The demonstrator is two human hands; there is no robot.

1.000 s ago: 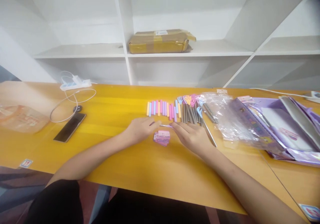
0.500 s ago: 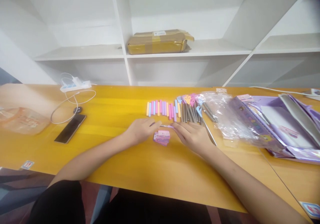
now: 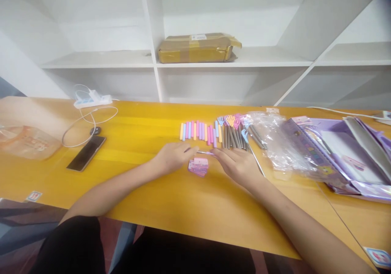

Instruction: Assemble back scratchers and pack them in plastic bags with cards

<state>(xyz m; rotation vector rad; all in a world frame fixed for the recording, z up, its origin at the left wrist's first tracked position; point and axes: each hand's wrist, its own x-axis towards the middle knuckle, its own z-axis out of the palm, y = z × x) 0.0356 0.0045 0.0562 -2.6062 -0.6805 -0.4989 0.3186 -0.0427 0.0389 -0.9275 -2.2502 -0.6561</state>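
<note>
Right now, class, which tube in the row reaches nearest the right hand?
The purple tube just right of the pink pair: its near end juts farther toward the right hand than any other's.

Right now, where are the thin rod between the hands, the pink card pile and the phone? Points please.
Thin rod (image 3: 202,152): head view, on its bare shaft.
Pink card pile (image 3: 200,164): head view, on the middle of the top cards.
Phone (image 3: 86,153): head view, mid-screen.
</note>
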